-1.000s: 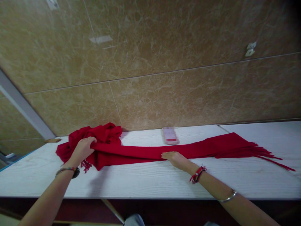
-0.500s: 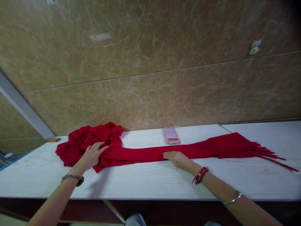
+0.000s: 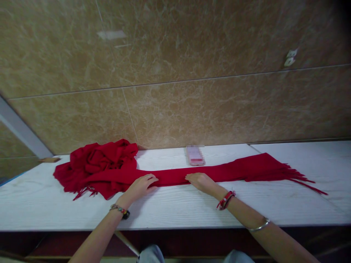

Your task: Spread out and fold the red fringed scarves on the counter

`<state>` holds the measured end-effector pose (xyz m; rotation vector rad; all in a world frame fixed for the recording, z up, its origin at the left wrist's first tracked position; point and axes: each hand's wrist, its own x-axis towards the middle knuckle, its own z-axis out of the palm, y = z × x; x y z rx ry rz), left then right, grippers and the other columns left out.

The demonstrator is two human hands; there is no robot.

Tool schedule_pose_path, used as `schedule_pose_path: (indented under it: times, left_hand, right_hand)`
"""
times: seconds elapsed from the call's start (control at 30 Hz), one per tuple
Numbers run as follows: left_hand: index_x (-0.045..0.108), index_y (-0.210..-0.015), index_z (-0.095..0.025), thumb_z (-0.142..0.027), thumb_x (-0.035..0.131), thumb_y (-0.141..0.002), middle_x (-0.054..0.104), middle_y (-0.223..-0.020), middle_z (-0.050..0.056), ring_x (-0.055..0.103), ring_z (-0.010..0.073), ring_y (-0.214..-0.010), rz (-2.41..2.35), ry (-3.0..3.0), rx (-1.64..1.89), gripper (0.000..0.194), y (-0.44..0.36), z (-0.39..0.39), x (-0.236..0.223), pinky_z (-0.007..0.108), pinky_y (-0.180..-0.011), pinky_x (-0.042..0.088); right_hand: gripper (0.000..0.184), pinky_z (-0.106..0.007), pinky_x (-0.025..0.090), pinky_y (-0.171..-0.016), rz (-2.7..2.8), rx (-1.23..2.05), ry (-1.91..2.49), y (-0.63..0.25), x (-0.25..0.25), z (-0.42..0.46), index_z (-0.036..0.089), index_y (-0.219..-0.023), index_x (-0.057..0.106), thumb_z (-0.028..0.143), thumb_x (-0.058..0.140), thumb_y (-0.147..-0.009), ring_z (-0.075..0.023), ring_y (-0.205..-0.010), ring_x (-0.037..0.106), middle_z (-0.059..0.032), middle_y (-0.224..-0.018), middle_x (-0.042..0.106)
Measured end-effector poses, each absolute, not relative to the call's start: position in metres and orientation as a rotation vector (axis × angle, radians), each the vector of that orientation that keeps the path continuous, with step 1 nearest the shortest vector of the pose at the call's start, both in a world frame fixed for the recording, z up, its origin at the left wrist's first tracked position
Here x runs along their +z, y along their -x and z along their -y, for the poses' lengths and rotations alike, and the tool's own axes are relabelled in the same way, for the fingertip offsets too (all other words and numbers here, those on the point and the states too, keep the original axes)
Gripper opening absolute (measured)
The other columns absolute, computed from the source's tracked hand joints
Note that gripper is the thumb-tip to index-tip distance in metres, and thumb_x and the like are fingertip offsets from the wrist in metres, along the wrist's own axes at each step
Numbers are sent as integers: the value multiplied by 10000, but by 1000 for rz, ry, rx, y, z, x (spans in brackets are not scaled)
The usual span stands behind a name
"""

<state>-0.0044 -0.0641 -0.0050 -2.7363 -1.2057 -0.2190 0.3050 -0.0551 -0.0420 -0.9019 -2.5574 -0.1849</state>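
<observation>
A long red scarf (image 3: 233, 170) lies stretched along a white table (image 3: 175, 210), its fringed end at the right and a bunched heap (image 3: 98, 166) at the left. My left hand (image 3: 139, 187) lies flat and open on the scarf's near edge, just right of the heap. Close beside it, my right hand (image 3: 201, 181) also rests flat and open on the scarf's middle. Both wrists wear bracelets.
A pink phone (image 3: 195, 155) lies behind the scarf near the brown marble wall (image 3: 175, 91). The table's front edge runs just under my forearms. A small wooden piece (image 3: 49, 159) sits at the table's far left corner.
My left hand has let go of the bunched heap and slid right along the scarf toward my right hand. The right hand has stayed on the scarf's middle.
</observation>
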Motion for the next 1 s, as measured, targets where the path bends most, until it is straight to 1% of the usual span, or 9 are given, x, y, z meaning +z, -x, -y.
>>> schedule_pose_path:
  times: [0.03,0.1,0.2,0.27,0.4,0.63,0.87,0.93,1.0]
  left_hand:
    - [560,-1063,-198,-257,443,-838,563,-1058,49,537,150,-939,1205,2721,-204,260,9,64,-5,275,-833,448]
    - [573,-1046,-198,-191,438,-834,572,-1041,51,536,156,-937,1199,2678,-152,251,20,63,-3,294,-843,444]
    - [572,-1059,-194,-64,436,-787,577,-1028,66,534,180,-942,1209,2553,-75,331,37,61,-2,335,-849,437]
    - [576,-1054,-178,-36,431,-770,575,-1004,81,534,190,-928,1215,2456,-42,349,46,62,0,335,-830,445]
    - [585,-1028,-159,-51,410,-782,566,-922,87,524,186,-889,1215,2361,-91,321,60,68,3,319,-805,451]
    - [536,-1120,-197,-39,363,-784,529,-901,62,505,163,-859,1297,2437,-48,410,63,80,-10,289,-788,444]
    - [480,-1195,-267,-38,305,-803,509,-881,43,490,145,-805,1344,2475,38,486,66,81,-5,272,-764,430]
    - [487,-1190,-254,-87,313,-831,512,-886,46,493,145,-813,1355,2498,19,433,67,82,-2,271,-766,429]
    - [515,-1162,-229,-205,347,-864,519,-916,54,498,150,-842,1355,2538,-26,344,64,82,1,278,-781,426]
  right_hand:
    - [267,-303,472,-835,2559,-199,892,-305,-41,55,124,-1026,609,116,422,-836,-183,-947,593,-93,-1030,636]
    - [257,-303,472,-835,2562,-225,851,-306,-41,55,129,-1015,615,117,433,-835,-183,-949,592,-91,-1024,639]
    - [258,-310,461,-858,2574,-262,782,-307,-44,54,125,-1022,613,107,443,-830,-183,-977,578,-93,-1034,634]
    - [269,-316,460,-861,2589,-293,764,-308,-45,53,114,-1039,606,92,442,-826,-186,-988,572,-102,-1045,628]
    - [294,-313,460,-862,2566,-344,791,-310,-44,54,104,-1059,595,51,445,-811,-186,-1002,564,-123,-1079,606]
    - [334,-319,444,-887,2646,-276,779,-311,-38,57,110,-1086,583,25,442,-796,-186,-1024,550,-114,-1096,598]
    - [368,-328,412,-921,2659,-188,817,-312,-35,61,104,-1129,556,43,396,-804,-185,-1070,516,-116,-1134,574]
    - [364,-326,408,-923,2661,-170,809,-312,-34,62,101,-1130,556,57,390,-809,-184,-1070,515,-115,-1131,577]
    - [355,-322,404,-924,2648,-145,814,-312,-32,64,108,-1126,561,83,394,-814,-183,-1071,513,-110,-1131,578]
